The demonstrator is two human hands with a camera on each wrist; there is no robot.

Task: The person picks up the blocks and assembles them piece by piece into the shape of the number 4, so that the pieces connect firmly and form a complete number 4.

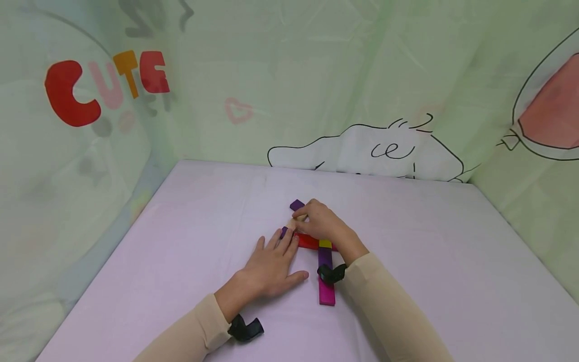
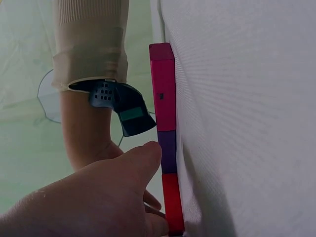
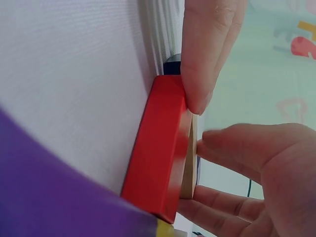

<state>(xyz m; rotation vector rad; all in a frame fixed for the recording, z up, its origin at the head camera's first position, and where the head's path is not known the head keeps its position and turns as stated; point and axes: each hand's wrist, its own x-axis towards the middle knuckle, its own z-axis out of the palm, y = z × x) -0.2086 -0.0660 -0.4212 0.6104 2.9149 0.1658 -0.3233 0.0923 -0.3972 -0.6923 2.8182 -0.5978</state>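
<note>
My left hand [image 1: 271,266] lies with fingers spread and straight, its fingertips at a small dark purple block [image 1: 283,232] and the end of a red block [image 1: 309,242]. My right hand [image 1: 318,220] pinches a plain wooden block [image 1: 301,217] between thumb and fingers, just beyond the red block. The right wrist view shows this wooden block [image 3: 189,173] beside the red block [image 3: 155,143], with left fingers [image 3: 210,44] at their upper end. Another purple block [image 1: 296,204] is past the right fingertips. Both hands partly hide the wooden piece.
A yellow block [image 1: 325,244], a purple block [image 1: 324,256] and a magenta block [image 1: 326,293] form a line toward me from the red one, under the right wrist. They lie on a pale cloth-covered table [image 1: 429,281]. A printed curtain [image 1: 316,75] hangs behind.
</note>
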